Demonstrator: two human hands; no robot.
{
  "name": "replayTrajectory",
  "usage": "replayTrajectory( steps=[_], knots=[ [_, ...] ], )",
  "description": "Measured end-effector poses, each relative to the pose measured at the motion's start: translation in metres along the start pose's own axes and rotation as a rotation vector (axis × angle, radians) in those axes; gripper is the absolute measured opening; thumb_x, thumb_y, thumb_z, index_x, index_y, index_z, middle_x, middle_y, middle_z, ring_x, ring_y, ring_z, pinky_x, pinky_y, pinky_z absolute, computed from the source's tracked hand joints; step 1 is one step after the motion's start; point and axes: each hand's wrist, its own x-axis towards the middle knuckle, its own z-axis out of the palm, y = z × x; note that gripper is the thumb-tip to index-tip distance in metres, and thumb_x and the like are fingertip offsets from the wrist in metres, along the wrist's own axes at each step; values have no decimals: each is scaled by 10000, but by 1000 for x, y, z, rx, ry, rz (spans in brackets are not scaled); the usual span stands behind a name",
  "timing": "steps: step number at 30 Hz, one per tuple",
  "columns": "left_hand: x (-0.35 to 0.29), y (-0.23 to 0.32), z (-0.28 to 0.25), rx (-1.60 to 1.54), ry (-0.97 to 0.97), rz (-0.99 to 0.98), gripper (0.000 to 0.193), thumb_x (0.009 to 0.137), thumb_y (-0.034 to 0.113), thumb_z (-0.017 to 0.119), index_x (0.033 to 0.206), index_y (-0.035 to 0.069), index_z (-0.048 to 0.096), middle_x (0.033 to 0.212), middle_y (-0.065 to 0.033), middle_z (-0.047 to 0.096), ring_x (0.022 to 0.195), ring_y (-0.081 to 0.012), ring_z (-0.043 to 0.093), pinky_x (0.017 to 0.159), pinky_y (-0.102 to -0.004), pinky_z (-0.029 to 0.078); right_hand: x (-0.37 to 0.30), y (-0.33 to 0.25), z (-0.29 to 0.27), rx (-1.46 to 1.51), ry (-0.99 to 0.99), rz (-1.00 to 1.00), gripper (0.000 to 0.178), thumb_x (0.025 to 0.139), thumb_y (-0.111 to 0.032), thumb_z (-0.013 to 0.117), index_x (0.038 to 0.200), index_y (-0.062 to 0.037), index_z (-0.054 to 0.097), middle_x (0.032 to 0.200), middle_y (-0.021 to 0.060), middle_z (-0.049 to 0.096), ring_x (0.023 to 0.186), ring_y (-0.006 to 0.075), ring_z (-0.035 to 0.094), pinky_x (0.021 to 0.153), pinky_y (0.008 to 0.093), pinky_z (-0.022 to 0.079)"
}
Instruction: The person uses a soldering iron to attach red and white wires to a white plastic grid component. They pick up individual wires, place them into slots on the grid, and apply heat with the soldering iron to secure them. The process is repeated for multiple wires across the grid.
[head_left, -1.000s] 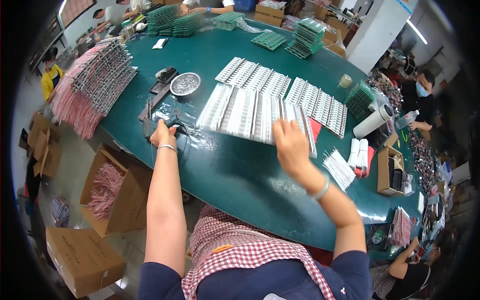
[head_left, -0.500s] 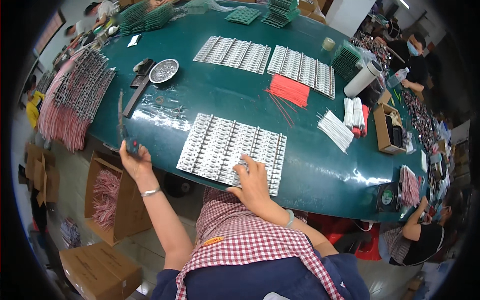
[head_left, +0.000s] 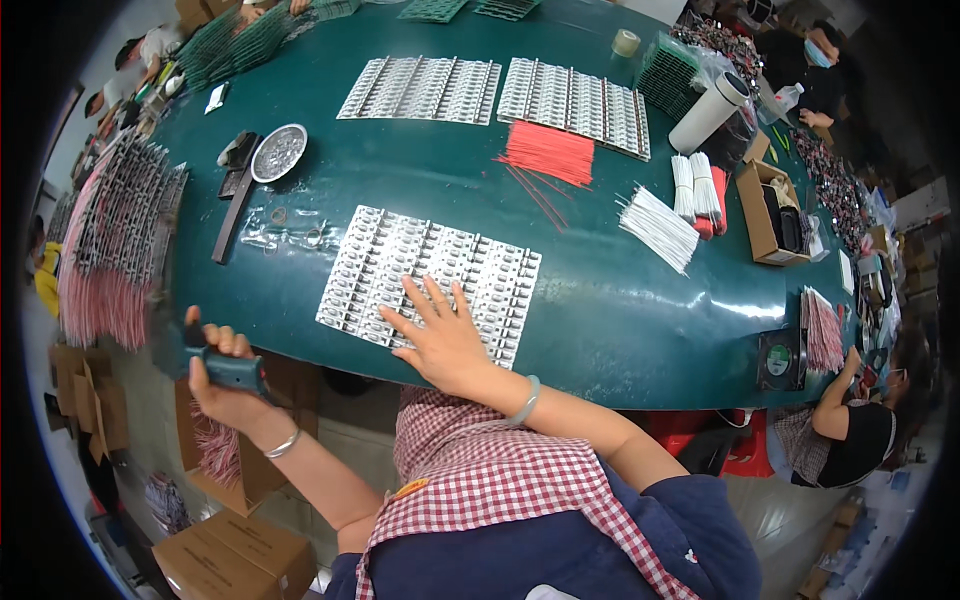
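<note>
A dark teal electric screwdriver [head_left: 238,371] is gripped in my left hand [head_left: 222,392], off the table's left front edge; its far end is blurred. Fingers spread, my right hand [head_left: 447,342] lies over the near middle of a white panel [head_left: 370,262]. This panel carries rows of small metal-looking parts and dark lengthwise strips, and lies flat near the front edge. Part of its near side is hidden under my right hand. Nothing is held in that hand.
Two similar panels [head_left: 420,90] lie farther back, by red wires [head_left: 548,153] and white wires [head_left: 658,230]. A metal bowl of small parts [head_left: 279,153] sits left beside a dark bar [head_left: 232,218]. Wired strips [head_left: 115,240] are stacked at the far left. Co-workers sit around the table.
My left hand has moved left and down with the screwdriver, which has turned from upright toward sideways. My right hand has shifted left on the panel, its fingers now spread wider. The view has shifted.
</note>
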Motion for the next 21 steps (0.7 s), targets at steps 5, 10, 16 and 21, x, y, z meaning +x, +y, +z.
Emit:
replayTrajectory(
  steps=[5, 10, 16, 21],
  knots=[
    [55, 80, 27, 77, -212, 132, 550, 987, 154, 592, 1433, -83, 377, 1012, -104, 509, 855, -168, 463, 759, -306, 447, 11, -4, 7, 41, 16, 22, 651, 926, -401, 667, 1520, -249, 449, 1641, 188, 258, 1477, 440, 289, 1177, 659, 193],
    [95, 141, 56, 274, -267, 265, 530, 989, 135, 552, 1429, -99, 369, 1001, -96, 468, 764, -118, 457, 748, -338, 452, 27, -3, 9, 97, 10, 29, 679, 928, -374, 669, 1525, -153, 435, 1636, 246, 232, 1512, 447, 201, 1209, 625, 125],
    [54, 32, 76, -32, -167, -122, 415, 995, 26, 501, 1383, -63, 382, 1257, -169, 498, 828, -167, 530, 663, -288, 523, 41, 28, -14, 291, 96, 6, 641, 883, -237, 725, 1461, -84, 493, 1586, 272, 308, 1487, 461, 251, 1197, 601, 210],
    [-21, -81, 36, -168, 237, -474, 409, 981, 23, 534, 1373, -18, 424, 1242, -162, 551, 859, -192, 573, 630, -243, 547, 38, 164, -59, -119, 441, 222, 613, 785, -72, 763, 1356, -9, 548, 1486, 248, 419, 1395, 461, 386, 1141, 540, 352]
  ],
)
